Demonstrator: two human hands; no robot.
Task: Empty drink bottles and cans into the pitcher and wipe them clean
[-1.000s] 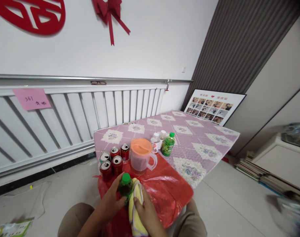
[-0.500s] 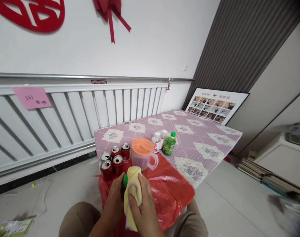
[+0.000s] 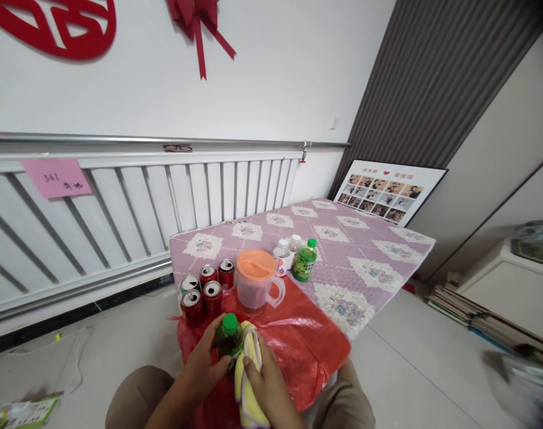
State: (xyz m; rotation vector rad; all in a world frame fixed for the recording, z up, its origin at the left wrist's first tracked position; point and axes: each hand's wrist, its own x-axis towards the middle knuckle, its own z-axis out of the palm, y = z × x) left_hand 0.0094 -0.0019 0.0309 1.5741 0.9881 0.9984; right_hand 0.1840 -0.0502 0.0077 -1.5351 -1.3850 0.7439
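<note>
My left hand is wrapped round a green-capped drink bottle, upright over the red plastic sheet. A yellow cloth with a pale purple edge is bunched in my right hand, pressed close to the bottle's right side. The bottle's lower part is hidden by my fingers and the cloth. Just beyond stands a clear plastic pitcher with an orange lid, its handle to the right. Several opened drink cans are grouped left of the pitcher.
Behind the pitcher, two small white-capped bottles stand beside a green tea bottle. A purple flowered cloth covers the table. A white radiator runs along the wall, and a framed photo board leans at the far right end.
The yellow cloth has come down and to the right off the bottle, uncovering its green cap and upper body. My left hand still holds the bottle.
</note>
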